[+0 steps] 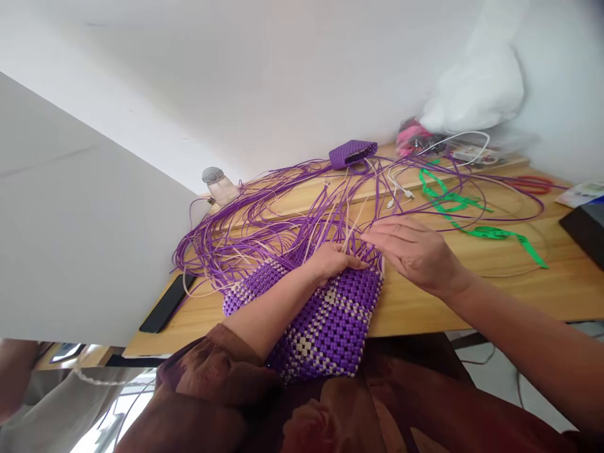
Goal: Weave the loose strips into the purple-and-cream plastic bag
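Observation:
A half-woven purple and cream bag [330, 321] lies over the near edge of a wooden table [519, 283] and hangs toward my lap. Many long purple and cream cords [264, 214] run from its upper edge across the table. My left hand [333, 261] rests on the top of the weave with its fingers curled round some cords. My right hand [415, 251] lies just to the right, fingers stretched flat and pointing left, its fingertips touching the cords at the weave's edge.
A small finished purple pouch [352, 153] sits at the back. Green ribbon [472, 217], a white cable [401, 189], a white bag [476, 88], a dark phone [165, 302], a small bottle [219, 184] and a black object [585, 229] are on the table.

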The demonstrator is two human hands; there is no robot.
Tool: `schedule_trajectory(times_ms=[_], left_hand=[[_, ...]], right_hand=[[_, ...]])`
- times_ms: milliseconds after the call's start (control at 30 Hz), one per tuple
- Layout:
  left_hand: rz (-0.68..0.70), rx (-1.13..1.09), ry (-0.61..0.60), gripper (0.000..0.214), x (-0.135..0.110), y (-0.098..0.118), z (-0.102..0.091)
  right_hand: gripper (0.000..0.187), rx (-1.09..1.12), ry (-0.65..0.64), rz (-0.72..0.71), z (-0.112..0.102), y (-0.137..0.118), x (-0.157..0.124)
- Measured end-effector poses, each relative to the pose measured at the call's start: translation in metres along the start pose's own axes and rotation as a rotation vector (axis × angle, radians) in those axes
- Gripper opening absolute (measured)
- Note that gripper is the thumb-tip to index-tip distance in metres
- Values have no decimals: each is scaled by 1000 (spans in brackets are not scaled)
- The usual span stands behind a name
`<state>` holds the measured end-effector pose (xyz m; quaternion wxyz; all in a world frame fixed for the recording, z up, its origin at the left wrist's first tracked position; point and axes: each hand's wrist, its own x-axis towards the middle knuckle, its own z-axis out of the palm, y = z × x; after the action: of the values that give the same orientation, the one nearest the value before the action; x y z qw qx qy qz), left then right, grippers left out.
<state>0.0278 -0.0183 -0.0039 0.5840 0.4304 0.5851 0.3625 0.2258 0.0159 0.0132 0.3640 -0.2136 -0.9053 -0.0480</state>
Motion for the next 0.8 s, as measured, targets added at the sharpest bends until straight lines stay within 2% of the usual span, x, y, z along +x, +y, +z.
schedule_trajectory(times_ms=[133,200,267,367,433,533,667,800], left_hand=[[-19,-118,16,28,-6,-1,2],[-48,-197,0,33,-10,1,1],[-42,-219,-24,37,-14,2,0],[-14,-214,-59,42,-18,4,-2],[-24,-232,-78,46,-21,5,-3],[-50,-282,-78,50,-24,5,-3],[-52,-309,-35,49,-29,4,-2],[-23,-262,-5,46,-34,2,1]], right_hand=[[34,-41,-281,234,2,-18,-9],[35,23,-411,322,3,-26,-11],[35,213,-524,414,0,-32,-11],[36,684,-650,681,-8,-39,-7],[42,952,-694,865,-11,-44,-4],[59,1183,-730,1003,-9,-52,-1],[72,1364,-704,1069,-4,-63,-3],[85,1434,-750,1020,-7,-64,-10]])
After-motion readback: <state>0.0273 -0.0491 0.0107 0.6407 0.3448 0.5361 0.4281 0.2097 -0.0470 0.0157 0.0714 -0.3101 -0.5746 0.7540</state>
